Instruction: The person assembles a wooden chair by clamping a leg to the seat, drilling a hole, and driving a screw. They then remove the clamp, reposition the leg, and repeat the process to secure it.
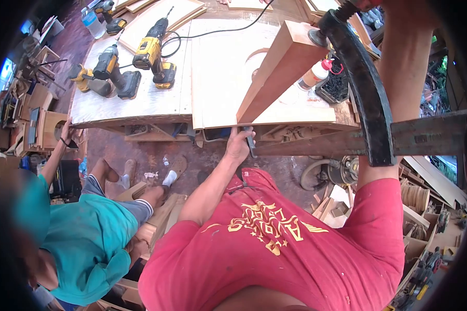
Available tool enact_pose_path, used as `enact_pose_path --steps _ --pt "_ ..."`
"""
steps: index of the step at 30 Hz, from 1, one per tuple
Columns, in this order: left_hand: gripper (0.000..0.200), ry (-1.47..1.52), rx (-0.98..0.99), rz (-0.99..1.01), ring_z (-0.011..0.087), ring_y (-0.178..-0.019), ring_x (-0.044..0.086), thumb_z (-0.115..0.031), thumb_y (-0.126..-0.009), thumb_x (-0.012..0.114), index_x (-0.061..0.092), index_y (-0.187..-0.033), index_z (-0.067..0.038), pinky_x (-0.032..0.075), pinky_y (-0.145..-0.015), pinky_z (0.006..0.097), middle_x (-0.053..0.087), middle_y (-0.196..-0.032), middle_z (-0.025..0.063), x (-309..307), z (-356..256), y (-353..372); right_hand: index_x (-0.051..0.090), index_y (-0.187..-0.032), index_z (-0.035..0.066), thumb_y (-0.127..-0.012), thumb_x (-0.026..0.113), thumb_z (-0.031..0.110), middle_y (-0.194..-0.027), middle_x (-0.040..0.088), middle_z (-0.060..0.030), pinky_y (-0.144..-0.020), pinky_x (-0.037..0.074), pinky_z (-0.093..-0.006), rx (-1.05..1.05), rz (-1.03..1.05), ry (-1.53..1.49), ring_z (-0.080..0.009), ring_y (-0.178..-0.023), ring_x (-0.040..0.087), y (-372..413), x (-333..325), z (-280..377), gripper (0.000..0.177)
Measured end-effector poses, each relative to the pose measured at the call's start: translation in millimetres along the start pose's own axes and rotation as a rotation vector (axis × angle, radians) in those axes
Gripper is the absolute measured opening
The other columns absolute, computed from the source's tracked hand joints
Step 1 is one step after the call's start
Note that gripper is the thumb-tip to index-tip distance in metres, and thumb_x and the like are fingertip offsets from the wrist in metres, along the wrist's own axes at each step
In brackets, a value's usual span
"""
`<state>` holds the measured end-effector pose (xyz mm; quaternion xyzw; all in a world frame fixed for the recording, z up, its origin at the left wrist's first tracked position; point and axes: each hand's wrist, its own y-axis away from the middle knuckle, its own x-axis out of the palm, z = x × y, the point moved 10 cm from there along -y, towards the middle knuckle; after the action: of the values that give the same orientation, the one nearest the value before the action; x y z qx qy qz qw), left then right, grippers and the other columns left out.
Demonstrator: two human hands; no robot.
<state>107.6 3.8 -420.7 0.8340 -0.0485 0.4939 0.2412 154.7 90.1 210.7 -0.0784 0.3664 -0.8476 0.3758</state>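
A large dark metal clamp stretches across the right side, its bar reaching left below the table edge. A thick wooden block stands on the white panel, its upper end against the clamp's round pad. My left hand is closed round the clamp's small jaw end, at the foot of the block. My right arm runs up behind the clamp to the top edge, where the hand, barely in the frame and partly cut off, cannot be made out.
Yellow-black drills and a water bottle stand at the table's left. Beside the block are a glue bottle and a tray of dark screws. A person in a green shirt sits at lower left.
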Motion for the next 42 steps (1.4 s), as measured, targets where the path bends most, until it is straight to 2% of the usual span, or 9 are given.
enact_pose_path --steps 11,23,31,35,37,38,40,41,42 --pt "0.046 0.079 0.044 -0.058 0.0211 -0.094 0.06 -0.01 -0.089 0.059 0.05 -0.133 -0.018 0.051 -0.075 0.0418 0.061 -0.11 0.0038 -11 2 2 0.055 -0.128 -0.003 -0.104 0.046 0.02 -0.078 0.057 -0.0021 -0.061 0.052 -0.0311 -0.006 0.067 -0.096 -0.0127 -0.067 0.058 -4 -5 5 0.034" --pt "0.058 0.204 -0.035 0.022 0.0247 -0.095 0.062 -0.008 -0.083 0.059 0.048 -0.139 -0.017 0.051 -0.081 0.0414 0.063 -0.106 0.006 -13 8 0 0.054 -0.127 -0.003 -0.103 0.046 0.019 -0.075 0.056 -0.0012 -0.057 0.051 -0.0289 0.006 0.14 -0.174 -0.011 -0.062 0.057 -14 1 -1 0.034" --pt "0.057 0.192 -0.061 0.021 0.0249 -0.095 0.062 -0.008 -0.087 0.059 0.046 -0.141 -0.019 0.052 -0.08 0.0422 0.061 -0.109 0.0064 -22 11 0 0.054 -0.127 -0.004 -0.103 0.046 0.018 -0.073 0.055 -0.0007 -0.055 0.05 -0.0275 0.018 0.197 -0.255 -0.0099 -0.059 0.056 -16 9 -9 0.033" --pt "0.057 0.118 -0.028 0.03 0.0264 -0.096 0.063 -0.007 -0.087 0.057 0.044 -0.141 -0.019 0.052 -0.08 0.0433 0.06 -0.11 0.0095 -15 6 -7 0.054 -0.127 -0.004 -0.103 0.046 0.017 -0.072 0.054 -0.0004 -0.053 0.05 -0.0267 0.054 0.344 -0.371 -0.0094 -0.057 0.055 -9 37 0 0.033" --pt "0.052 0.133 -0.066 0.026 0.0276 -0.095 0.063 -0.008 -0.086 0.057 0.047 -0.137 -0.016 0.052 -0.08 0.0436 0.061 -0.108 0.0101 -17 13 -4 0.055 -0.127 -0.003 -0.104 0.039 0.014 -0.065 0.046 0.0004 -0.05 0.049 -0.0335 0.018 0.46 -0.367 -0.0127 -0.051 0.047 -13 44 3 0.034" --pt "0.049 0.152 -0.081 0.031 0.0281 -0.094 0.063 -0.009 -0.086 0.058 0.05 -0.134 -0.015 0.052 -0.079 0.0437 0.062 -0.106 0.0102 -19 15 -3 0.056 -0.126 -0.003 -0.103 0.039 0.013 -0.064 0.045 0.0008 -0.047 0.047 -0.0324 0.003 0.446 -0.369 -0.0119 -0.048 0.045 -12 44 3 0.033" --pt "0.04 0.18 -0.114 0.021 0.0288 -0.093 0.064 -0.011 -0.085 0.058 0.055 -0.125 -0.012 0.051 -0.079 0.0437 0.064 -0.102 0.01 -19 11 -12 0.057 -0.124 -0.003 -0.102 0.039 0.011 -0.062 0.044 0.0013 -0.043 0.044 -0.0308 -0.178 0.656 -0.707 -0.0107 -0.045 0.043 -17 56 5 0.031" --pt "0.035 0.198 -0.138 -0.005 0.0291 -0.092 0.064 -0.011 -0.085 0.058 0.058 -0.12 -0.011 0.051 -0.079 0.0436 0.065 -0.1 0.0096 -22 13 -11 0.058 -0.123 -0.003 -0.102 0.039 0.011 -0.061 0.043 0.0015 -0.043 0.043 -0.0303 -0.333 0.871 -1.055 -0.0103 -0.045 0.042 -26 57 -9 0.031" --pt "0.031 0.22 -0.167 -0.035 0.0293 -0.092 0.064 -0.012 -0.085 0.058 0.06 -0.115 -0.01 0.051 -0.079 0.0435 0.066 -0.097 0.0093 -24 16 -11 0.058 -0.122 -0.002 -0.101 0.04 0.01 -0.061 0.043 0.0018 -0.043 0.043 -0.0299 -0.294 0.833 -1.105 -0.0099 -0.044 0.042 -22 63 -9 0.03"
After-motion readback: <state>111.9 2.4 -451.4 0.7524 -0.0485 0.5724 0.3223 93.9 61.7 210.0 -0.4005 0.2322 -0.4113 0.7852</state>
